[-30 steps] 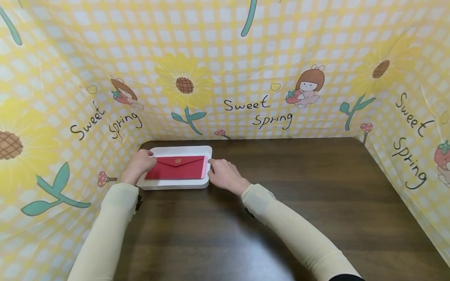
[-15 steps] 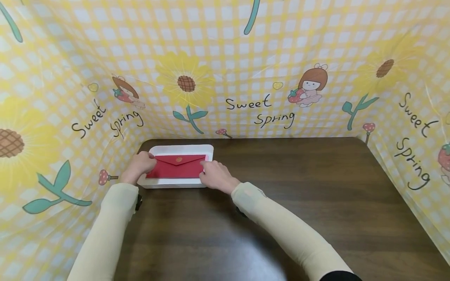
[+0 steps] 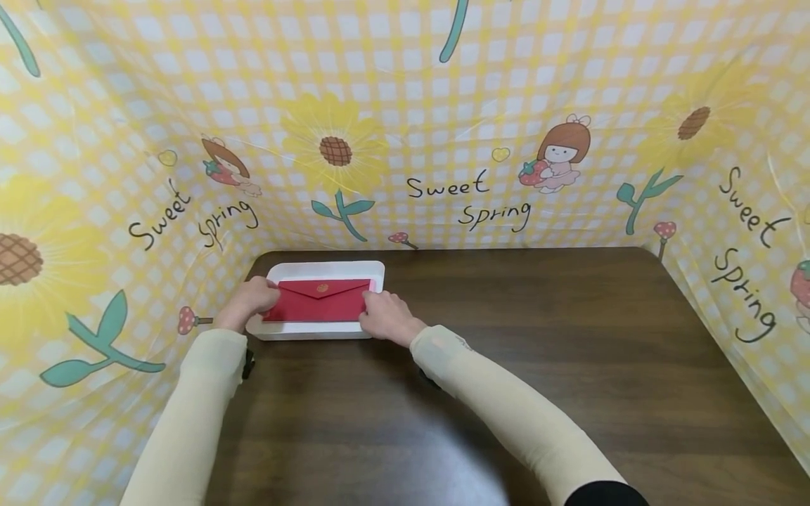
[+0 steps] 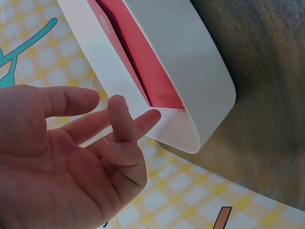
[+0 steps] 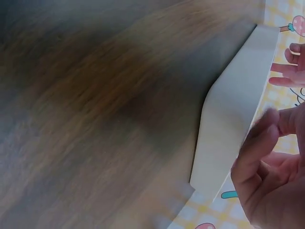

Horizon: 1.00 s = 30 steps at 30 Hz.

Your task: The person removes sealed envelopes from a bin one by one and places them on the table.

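A red envelope (image 3: 319,308) with a gold seal lies flap up in a white tray (image 3: 325,268) at the table's back left. A sliver of pink shows past its right end. My left hand (image 3: 256,295) is over the tray's left end, its fingertips beside the envelope's short edge; in the left wrist view the fingers are loosely bent around nothing. At the right end, my right hand (image 3: 389,316) has its fingertips at the envelope's edge. The right wrist view shows those fingers curled above the tray's wall (image 5: 228,114); I cannot tell whether they pinch the envelope.
The dark wood table (image 3: 531,337) extends to the right and toward me. A yellow checked cloth (image 3: 436,126) with flowers and lettering walls in the back and both sides. The tray sits close to the left cloth.
My right hand has moved left from the tray's right rim to the envelope's right end, covering most of the pink strip. The left hand stays nearly in place.
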Each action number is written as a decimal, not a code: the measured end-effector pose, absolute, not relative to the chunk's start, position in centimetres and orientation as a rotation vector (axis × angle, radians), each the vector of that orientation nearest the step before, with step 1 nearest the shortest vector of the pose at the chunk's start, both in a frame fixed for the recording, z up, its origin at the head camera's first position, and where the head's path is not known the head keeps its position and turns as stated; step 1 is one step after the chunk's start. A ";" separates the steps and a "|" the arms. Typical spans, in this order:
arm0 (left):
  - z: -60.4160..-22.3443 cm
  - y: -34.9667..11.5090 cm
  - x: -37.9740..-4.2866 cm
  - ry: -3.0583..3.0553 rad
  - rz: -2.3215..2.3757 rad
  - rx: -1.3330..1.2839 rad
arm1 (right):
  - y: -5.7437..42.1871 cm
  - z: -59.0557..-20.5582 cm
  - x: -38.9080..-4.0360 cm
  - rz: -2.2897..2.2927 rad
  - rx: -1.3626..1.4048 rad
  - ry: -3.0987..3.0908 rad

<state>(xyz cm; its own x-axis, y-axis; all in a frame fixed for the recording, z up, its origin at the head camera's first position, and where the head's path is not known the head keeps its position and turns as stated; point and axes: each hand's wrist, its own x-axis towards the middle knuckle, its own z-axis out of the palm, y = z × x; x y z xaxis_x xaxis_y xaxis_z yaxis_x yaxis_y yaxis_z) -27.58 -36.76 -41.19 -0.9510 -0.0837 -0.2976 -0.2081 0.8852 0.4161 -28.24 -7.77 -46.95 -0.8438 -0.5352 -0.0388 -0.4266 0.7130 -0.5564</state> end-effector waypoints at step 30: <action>-42.8 -37.5 -28.1 2.729 0.744 -0.325 | -9.4 -45.6 -29.6 -1.069 -0.352 2.434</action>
<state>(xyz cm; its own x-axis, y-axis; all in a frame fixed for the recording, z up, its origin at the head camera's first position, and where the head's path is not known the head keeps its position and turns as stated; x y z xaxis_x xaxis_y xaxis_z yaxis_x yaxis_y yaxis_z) -28.14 -37.48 -42.82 -0.9314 -0.1381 -0.3367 -0.2899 0.8409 0.4570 -29.55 -9.36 -45.56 -0.8633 -0.4028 -0.3039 -0.0487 0.6660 -0.7443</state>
